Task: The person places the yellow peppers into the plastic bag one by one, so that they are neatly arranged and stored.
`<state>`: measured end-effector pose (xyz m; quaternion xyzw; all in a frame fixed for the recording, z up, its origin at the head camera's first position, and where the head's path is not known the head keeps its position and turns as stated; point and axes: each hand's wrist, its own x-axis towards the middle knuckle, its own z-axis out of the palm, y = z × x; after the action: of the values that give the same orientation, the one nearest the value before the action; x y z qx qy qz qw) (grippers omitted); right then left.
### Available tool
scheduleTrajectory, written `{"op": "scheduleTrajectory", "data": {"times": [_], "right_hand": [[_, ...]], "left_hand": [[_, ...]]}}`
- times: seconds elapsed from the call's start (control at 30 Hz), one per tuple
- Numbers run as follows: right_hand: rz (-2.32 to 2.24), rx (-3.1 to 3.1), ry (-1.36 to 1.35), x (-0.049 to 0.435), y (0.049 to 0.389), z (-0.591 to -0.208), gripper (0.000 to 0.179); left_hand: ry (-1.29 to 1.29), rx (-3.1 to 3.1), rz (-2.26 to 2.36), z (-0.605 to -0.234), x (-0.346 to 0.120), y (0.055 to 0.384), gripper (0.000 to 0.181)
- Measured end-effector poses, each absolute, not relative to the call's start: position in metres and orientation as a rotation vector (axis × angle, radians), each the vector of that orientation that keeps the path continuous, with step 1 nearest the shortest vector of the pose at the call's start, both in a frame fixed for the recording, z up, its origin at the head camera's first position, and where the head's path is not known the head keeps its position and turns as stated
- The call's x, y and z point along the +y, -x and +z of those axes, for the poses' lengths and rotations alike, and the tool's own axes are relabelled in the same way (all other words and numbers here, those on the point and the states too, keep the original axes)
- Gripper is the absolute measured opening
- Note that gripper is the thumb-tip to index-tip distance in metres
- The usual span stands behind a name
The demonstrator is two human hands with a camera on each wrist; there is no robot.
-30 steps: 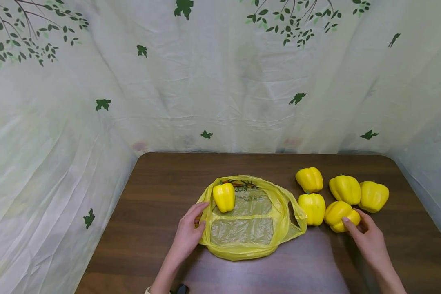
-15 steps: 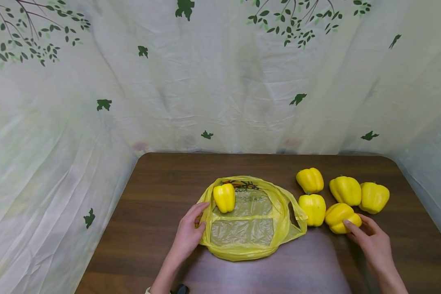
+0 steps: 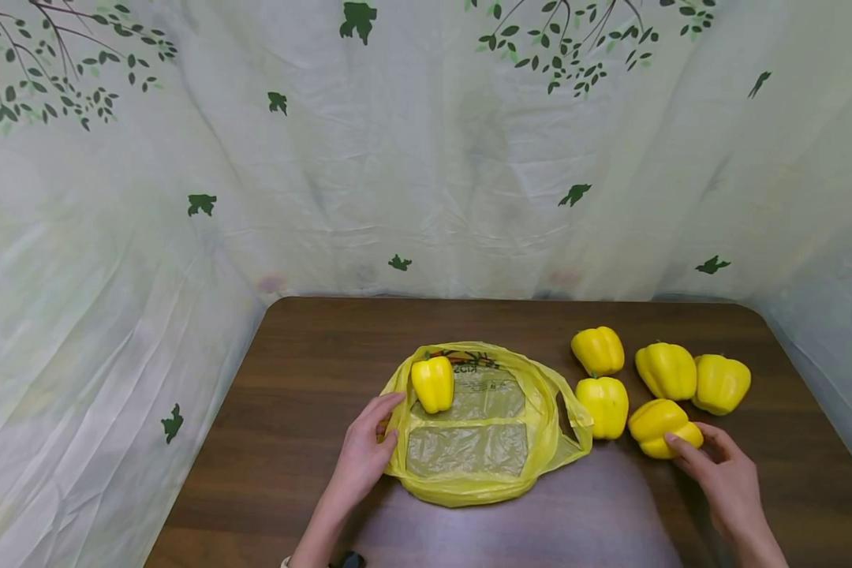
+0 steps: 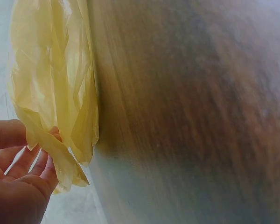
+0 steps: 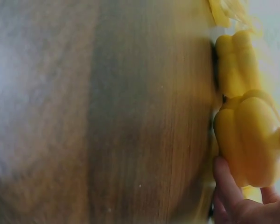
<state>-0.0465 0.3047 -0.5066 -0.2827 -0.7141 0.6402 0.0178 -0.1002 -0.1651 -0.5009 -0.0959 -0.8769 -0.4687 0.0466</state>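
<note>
A yellow plastic bag [image 3: 468, 489] lies spread open on the table, with one yellow bell pepper [image 3: 433, 384] inside at its far left. My left hand [image 3: 368, 438] grips the bag's left edge. Seen from the left wrist, the fingers [image 4: 22, 163] curl round a gathered strip of the bag. Over on the right, my right hand [image 3: 726, 473] pinches the near end of another bell pepper [image 3: 659, 426] between thumb and fingers. From the right wrist this bell pepper [image 5: 249, 140] shows the thumb on one side and fingertips on the other.
Several more bell peppers, such as the far one [image 3: 598, 351] and the rightmost one [image 3: 721, 384], rest on the brown table [image 3: 312, 339]. One bell pepper [image 3: 603, 408] sits against the bag's right handle [image 3: 578, 422]. A leaf-printed curtain [image 3: 440, 197] hangs behind.
My right hand and the bell pepper it pinches have shifted slightly toward me and to the right. The left hand and the bag have stayed in place.
</note>
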Motion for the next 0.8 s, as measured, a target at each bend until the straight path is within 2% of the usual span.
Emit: {"op": "scheduleTrajectory", "data": {"times": [0.27,0.8], "right_hand": [[2.001,-2.102,0.974,0.3053,0.0449,-0.5053,0.056],[1.855,-2.092,1.076,0.302,0.0475,-0.4989,0.052]], "left_hand": [[0.283,-2.676,-1.443,-0.5005,-0.1645,0.1,0.053],[0.251,-2.694,-1.442,-0.5006,-0.1652,0.1006,0.054]]}}
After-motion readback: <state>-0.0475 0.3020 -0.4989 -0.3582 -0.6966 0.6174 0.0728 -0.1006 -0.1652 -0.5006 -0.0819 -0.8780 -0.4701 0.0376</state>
